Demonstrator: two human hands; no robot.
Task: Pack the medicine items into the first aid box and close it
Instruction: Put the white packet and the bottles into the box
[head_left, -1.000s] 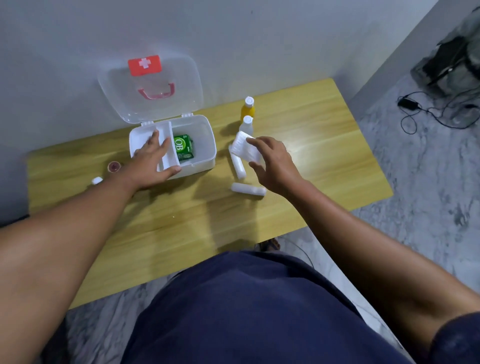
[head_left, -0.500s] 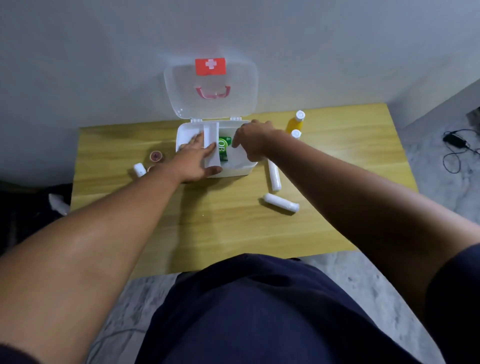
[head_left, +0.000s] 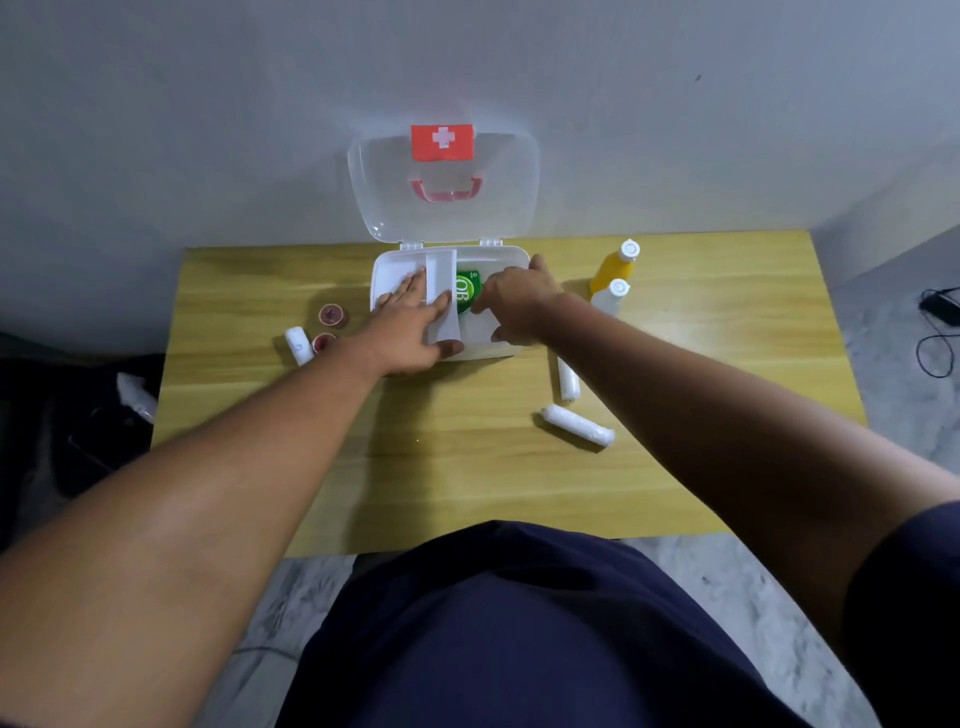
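Observation:
The white first aid box (head_left: 511, 254) stands open at the back of the wooden table (head_left: 467, 467), its clear lid (head_left: 498, 208) leaning on the wall. My left hand (head_left: 410, 332) lies over the left compartment and the divider, thumb hooked on the front rim. My right hand (head_left: 514, 306) reaches into the right compartment, fingers curled on a white packet (head_left: 480, 327) beside a green packet (head_left: 466, 293). Two white rolls (head_left: 576, 426) (head_left: 568, 382) lie in front of the box on the right. An orange bottle (head_left: 613, 270) and a white bottle (head_left: 608, 301) stand to the right.
Left of the box are two small red-topped jars (head_left: 332, 314) (head_left: 323, 342) and another white roll (head_left: 298, 344). A white object (head_left: 135, 395) lies on the dark floor at the left. A black cable (head_left: 935, 332) lies on the floor at the right.
My right hand carried the white packet from beside the bottles into the box's right compartment. My left hand stayed on the box. The camera view swung so the box is now centred.

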